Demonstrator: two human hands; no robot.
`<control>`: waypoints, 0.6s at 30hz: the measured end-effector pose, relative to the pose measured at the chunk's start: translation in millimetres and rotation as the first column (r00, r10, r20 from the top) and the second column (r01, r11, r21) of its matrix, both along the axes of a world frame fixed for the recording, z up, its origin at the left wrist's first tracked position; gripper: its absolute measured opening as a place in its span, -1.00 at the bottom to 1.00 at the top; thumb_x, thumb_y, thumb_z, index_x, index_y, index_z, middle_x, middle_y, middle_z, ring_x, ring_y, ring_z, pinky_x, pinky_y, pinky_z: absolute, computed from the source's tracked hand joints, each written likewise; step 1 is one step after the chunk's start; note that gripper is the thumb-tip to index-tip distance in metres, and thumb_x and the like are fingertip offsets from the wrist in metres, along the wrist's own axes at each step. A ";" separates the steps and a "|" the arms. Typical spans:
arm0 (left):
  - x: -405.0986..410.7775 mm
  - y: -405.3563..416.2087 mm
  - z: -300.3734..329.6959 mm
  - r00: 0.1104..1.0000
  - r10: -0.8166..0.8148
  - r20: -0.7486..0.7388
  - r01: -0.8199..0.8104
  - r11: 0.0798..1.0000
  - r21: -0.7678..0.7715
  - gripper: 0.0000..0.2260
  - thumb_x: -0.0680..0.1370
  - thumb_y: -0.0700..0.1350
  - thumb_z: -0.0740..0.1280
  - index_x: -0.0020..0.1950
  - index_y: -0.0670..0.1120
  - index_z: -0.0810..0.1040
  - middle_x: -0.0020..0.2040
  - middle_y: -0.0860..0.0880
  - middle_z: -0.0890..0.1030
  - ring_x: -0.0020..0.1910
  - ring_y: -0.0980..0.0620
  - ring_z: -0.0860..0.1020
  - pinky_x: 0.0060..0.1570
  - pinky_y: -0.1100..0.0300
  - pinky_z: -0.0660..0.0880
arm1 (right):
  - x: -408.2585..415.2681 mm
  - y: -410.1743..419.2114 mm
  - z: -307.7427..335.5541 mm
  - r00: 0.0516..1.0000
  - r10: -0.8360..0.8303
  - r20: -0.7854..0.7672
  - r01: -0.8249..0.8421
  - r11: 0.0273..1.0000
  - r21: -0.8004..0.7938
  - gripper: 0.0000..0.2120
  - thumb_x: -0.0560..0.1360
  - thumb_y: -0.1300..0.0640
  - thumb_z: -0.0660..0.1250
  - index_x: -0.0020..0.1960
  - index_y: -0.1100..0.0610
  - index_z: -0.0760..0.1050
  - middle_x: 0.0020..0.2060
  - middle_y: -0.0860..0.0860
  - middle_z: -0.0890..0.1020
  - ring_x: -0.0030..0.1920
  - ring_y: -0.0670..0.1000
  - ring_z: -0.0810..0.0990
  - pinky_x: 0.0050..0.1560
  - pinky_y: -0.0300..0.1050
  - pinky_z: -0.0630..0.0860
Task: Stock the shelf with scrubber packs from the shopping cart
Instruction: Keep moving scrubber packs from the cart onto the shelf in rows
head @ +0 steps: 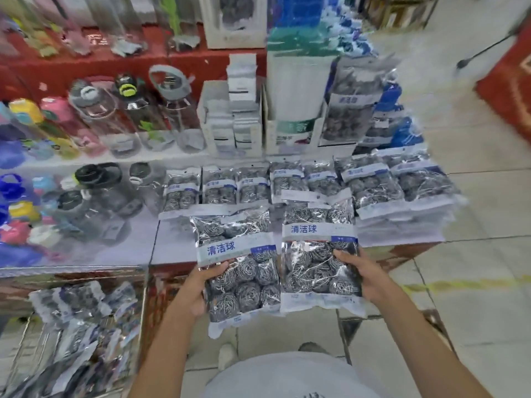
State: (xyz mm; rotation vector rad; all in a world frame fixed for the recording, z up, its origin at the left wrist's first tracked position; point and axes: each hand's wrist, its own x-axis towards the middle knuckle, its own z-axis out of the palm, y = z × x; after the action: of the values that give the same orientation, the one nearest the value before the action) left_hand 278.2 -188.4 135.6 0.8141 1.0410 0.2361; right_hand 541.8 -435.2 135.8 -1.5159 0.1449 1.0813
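While each hand clamped a scrubber pack, left hand (198,285) on the left pack (238,265), right hand (365,277) on the right pack (319,254), the shelf (178,248) lay just ahead, long sides pointing at it.

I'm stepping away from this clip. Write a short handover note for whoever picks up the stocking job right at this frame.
Left hand grips one scrubber pack by its left edge; right hand grips a second pack by its right edge. Both packs are held side by side in front of the shelf, not yet set down.
Done: a row of packs already stands on the shelf, with stacks at the right end.
Left: place these two, then fetch more from the cart at lower left, which holds plenty of packs.
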 end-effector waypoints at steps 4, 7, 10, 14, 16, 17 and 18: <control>67.6 -39.9 -0.8 0.997 -0.064 -0.045 0.063 0.998 -0.022 -0.62 0.42 -0.24 0.55 0.20 -0.10 0.59 0.08 -0.19 0.66 0.11 -0.20 0.58 0.14 -0.14 0.52 | 39.4 -61.4 -1.2 0.994 -0.109 -0.005 0.109 0.994 0.009 -0.55 0.40 0.23 0.55 0.25 0.12 0.52 0.04 0.12 0.70 -0.27 0.00 0.61 -0.35 -0.21 0.63; 109.9 -66.2 -3.6 0.993 -0.109 -0.055 0.108 0.994 -0.016 -0.69 0.45 -0.27 0.51 0.17 -0.11 0.60 -0.07 -0.12 0.71 0.03 -0.15 0.60 0.01 -0.06 0.53 | 70.7 -100.7 -3.4 0.989 -0.148 -0.001 0.148 0.989 0.006 -0.48 0.36 0.20 0.57 0.29 0.06 0.52 0.06 0.09 0.69 -0.26 -0.01 0.64 -0.39 -0.24 0.61; 145.9 -86.7 -2.1 0.991 -0.126 -0.040 0.124 0.992 -0.033 -0.81 0.53 -0.31 0.44 0.10 -0.11 0.60 -0.13 -0.10 0.69 -0.07 -0.09 0.58 -0.16 0.00 0.47 | 98.4 -130.9 -4.0 0.985 -0.175 0.003 0.175 0.985 0.004 -0.39 0.32 0.17 0.58 0.34 0.10 0.51 -0.01 0.05 0.70 -0.34 -0.09 0.66 -0.40 -0.25 0.59; 187.9 -93.4 -6.4 0.987 -0.157 -0.044 0.156 0.987 -0.037 -0.52 0.39 -0.24 0.54 0.30 -0.18 0.59 0.07 -0.14 0.69 0.13 -0.17 0.59 0.19 -0.20 0.53 | 135.1 -160.5 -4.5 0.970 -0.244 0.010 0.243 0.969 0.033 -0.47 0.36 0.19 0.56 0.31 0.10 0.54 -0.04 0.05 0.72 -0.34 -0.08 0.66 -0.39 -0.22 0.59; 209.8 -93.2 -10.3 0.985 -0.172 -0.027 0.171 0.985 -0.033 -0.58 0.41 -0.26 0.53 0.27 -0.14 0.62 0.06 -0.10 0.72 0.16 -0.15 0.61 0.14 -0.12 0.54 | 157.5 -170.5 -5.7 0.962 -0.273 -0.006 0.273 0.960 0.062 -0.48 0.40 0.23 0.53 0.33 0.13 0.53 0.02 0.09 0.72 -0.30 -0.02 0.68 -0.35 -0.17 0.62; 222.0 -93.3 -11.9 0.983 -0.179 -0.032 0.178 0.984 -0.024 -0.62 0.42 -0.26 0.53 0.23 -0.10 0.63 0.04 -0.08 0.74 0.16 -0.12 0.61 0.15 -0.09 0.51 | 170.5 -174.4 -7.5 0.961 -0.277 -0.008 0.277 0.958 0.074 -0.50 0.42 0.24 0.51 0.34 0.14 0.52 0.00 0.09 0.72 -0.28 0.01 0.70 -0.32 -0.14 0.63; 234.6 -93.1 -14.3 0.981 -0.193 -0.029 0.193 0.981 -0.014 -0.65 0.43 -0.25 0.52 0.19 -0.07 0.63 0.00 -0.04 0.76 0.15 -0.10 0.61 0.20 -0.09 0.47 | 183.5 -176.9 -8.4 0.962 -0.273 -0.011 0.273 0.958 0.085 -0.52 0.44 0.25 0.49 0.34 0.15 0.51 -0.02 0.09 0.72 -0.24 0.03 0.71 -0.28 -0.10 0.65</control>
State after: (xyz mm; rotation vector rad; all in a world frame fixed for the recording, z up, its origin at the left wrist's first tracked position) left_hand 512.8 -281.5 121.3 0.9043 0.9828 0.0528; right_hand 725.2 -612.1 127.4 -1.3733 0.2947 0.8549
